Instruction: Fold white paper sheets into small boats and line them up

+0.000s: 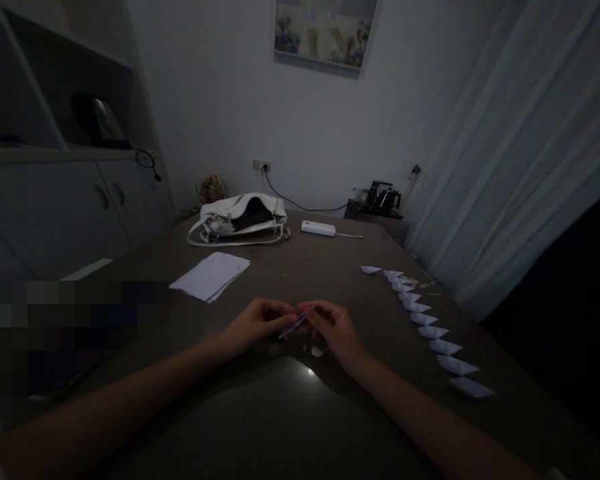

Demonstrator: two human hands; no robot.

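Note:
A small folded piece of white paper (292, 326) is pinched between both hands above the dark table. My left hand (260, 321) grips its left side, thumb on top and fingers behind. On its right end, my right hand (334, 328) closes with thumb and fingertips, which hide part of the fold. The two hands meet at the fingertips. To the right stands a line of several folded paper boats (445, 347), running from near to far. A stack of white paper sheets (213, 275) lies left of the hands.
A white handbag (245, 212) sits at the table's far side, with a white power bank-like device (319, 229) and its strap to the right. Behind them, a kettle (387, 200) stands on a low stand. A pale curtain (510, 133) hangs along the right.

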